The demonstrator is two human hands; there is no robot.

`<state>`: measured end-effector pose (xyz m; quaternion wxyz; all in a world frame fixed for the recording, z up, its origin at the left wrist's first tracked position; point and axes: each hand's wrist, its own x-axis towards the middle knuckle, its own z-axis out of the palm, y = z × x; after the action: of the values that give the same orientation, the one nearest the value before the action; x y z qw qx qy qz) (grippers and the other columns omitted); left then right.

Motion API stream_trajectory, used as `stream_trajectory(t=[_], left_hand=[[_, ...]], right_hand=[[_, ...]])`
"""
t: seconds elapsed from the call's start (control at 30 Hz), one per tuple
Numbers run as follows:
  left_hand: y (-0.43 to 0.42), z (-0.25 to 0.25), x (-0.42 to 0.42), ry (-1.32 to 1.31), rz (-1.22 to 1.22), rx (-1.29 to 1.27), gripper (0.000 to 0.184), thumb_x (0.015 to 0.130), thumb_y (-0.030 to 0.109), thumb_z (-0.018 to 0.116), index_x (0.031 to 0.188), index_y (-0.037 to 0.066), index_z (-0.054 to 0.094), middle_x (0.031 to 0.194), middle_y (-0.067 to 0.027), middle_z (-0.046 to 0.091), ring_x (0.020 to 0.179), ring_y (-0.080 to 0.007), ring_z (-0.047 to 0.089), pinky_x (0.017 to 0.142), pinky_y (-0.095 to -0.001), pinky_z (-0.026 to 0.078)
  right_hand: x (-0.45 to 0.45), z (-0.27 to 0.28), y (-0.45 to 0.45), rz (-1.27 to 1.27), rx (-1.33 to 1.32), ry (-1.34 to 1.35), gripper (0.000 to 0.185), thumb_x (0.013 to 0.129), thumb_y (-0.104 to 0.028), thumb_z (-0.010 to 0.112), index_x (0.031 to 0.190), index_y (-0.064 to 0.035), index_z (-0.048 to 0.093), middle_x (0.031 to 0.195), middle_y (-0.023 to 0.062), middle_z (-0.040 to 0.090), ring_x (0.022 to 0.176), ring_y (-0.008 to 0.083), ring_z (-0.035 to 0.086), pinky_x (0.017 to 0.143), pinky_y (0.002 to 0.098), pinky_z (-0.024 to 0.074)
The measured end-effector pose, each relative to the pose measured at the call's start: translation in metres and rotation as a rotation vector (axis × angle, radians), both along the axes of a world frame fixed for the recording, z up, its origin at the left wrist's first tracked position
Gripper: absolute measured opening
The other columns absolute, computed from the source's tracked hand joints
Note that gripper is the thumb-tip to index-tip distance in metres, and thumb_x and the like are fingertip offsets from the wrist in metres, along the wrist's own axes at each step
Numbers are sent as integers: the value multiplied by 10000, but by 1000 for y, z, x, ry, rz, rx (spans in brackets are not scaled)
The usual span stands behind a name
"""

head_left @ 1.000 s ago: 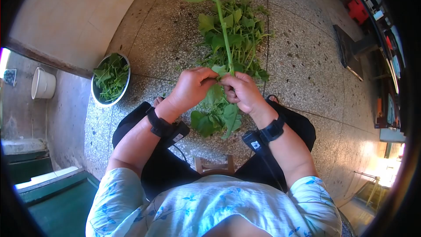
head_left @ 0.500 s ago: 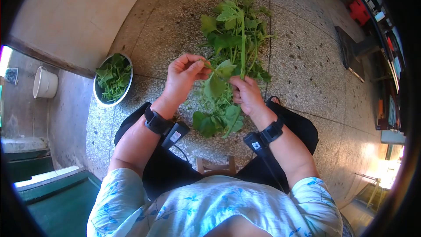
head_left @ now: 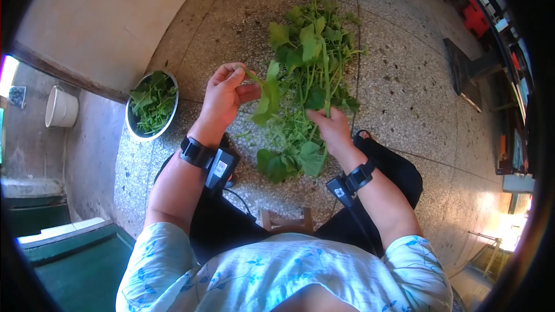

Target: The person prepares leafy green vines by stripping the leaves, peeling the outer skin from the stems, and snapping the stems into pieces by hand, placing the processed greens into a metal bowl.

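Above the speckled floor (head_left: 399, 81), between the person's spread knees, the work in hand looks like picking leaves off a long green stem (head_left: 326, 75). The left hand (head_left: 222, 95) is partly closed, thumb and forefinger pinched on the thin stalk of a single leaf (head_left: 267, 98), its other fingers loosely curled; the leaf hangs beside that hand, on the side toward the greens, and seems apart from the stem. The right hand (head_left: 335, 130) is closed round the lower part of the stem, which points away from the body over the pile of leafy greens (head_left: 295, 58). Nearer the knees lie a few broad leaves (head_left: 272, 164), with finer green scraps (head_left: 286, 127) between them and the pile. Off to the left, well apart from the pile, a bowl (head_left: 134, 134) holds loose greens (head_left: 153, 104). As I judge it, this is the moment just after a leaf comes free, and the next move calls for the left hand to keep its light pinch and carry the leaf clear without crushing it, while the right hand steadies the stem so that it does not snag in the tangle beneath. Foliage crowds the stem's far end, so I cannot say for sure how many leaves it bears.
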<state>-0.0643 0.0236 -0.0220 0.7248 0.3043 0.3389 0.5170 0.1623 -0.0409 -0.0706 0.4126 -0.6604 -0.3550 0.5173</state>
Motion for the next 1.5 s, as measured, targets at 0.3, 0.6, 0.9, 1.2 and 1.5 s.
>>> stream_trajectory(t=[0.3,0.6,0.9,1.2,1.5], left_hand=[[-18,-3,39,117,-45,0,110,833,100,505,931,78,460,859,-101,585,738,-219,609,647,-341,517],[-25,-18,56,268,75,130,148,761,-8,562,868,47,477,770,-39,564,692,-125,567,649,-270,501],[-23,-22,56,294,92,23,136,753,-9,568,829,22,460,760,-60,563,678,-142,579,636,-264,504],[-32,-25,71,278,207,-56,143,737,-23,581,819,25,474,752,-65,562,667,-141,571,600,-247,488],[-32,-6,66,26,223,-128,119,762,-5,561,839,43,484,782,-74,561,693,-161,577,617,-257,500]], right_hand=[[-34,25,9,136,440,-89,153,715,-125,635,798,-2,601,686,49,577,618,118,539,556,246,421],[-36,31,14,150,739,-479,114,677,-75,608,692,9,532,676,159,534,605,310,538,534,347,431],[-38,29,16,218,800,-648,116,662,-99,605,675,-17,523,668,136,530,594,311,536,520,374,435],[-36,32,20,232,796,-790,120,656,-113,593,685,-27,513,685,130,539,598,307,542,517,372,441],[-33,32,23,125,454,-190,118,699,-96,586,668,8,539,554,21,489,517,89,469,469,252,381]])
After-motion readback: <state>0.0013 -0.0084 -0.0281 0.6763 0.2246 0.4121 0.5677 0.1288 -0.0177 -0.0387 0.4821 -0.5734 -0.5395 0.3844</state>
